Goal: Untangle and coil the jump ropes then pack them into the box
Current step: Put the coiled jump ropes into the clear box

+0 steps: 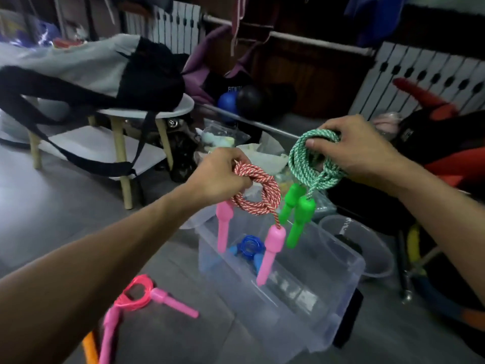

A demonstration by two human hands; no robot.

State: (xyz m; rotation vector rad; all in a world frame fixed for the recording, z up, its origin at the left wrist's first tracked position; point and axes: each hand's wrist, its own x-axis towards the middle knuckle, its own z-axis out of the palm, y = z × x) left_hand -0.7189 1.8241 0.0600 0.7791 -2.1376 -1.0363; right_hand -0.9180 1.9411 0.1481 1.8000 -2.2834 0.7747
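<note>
My left hand [220, 174] grips a coiled red-and-white jump rope [258, 190]; its two pink handles dangle above the clear plastic box [338, 295]. To the right, my right hand [359, 148] holds a coiled green-and-white jump rope [301, 158], whose two green handles hang over the box's far side. A coiled blue jump rope [248, 248] lies inside the box. On the floor at the lower left rests a coiled pink jump rope [136, 292] with pink handles.
A low white table [147, 111] carrying a grey-and-black bag [86, 67] stands at the left. Round clear tubs [367, 240] sit behind the box, and black and red gear is piled at the right. Balls, bags and clutter fill the back. Grey floor [52, 211] spreads at the left.
</note>
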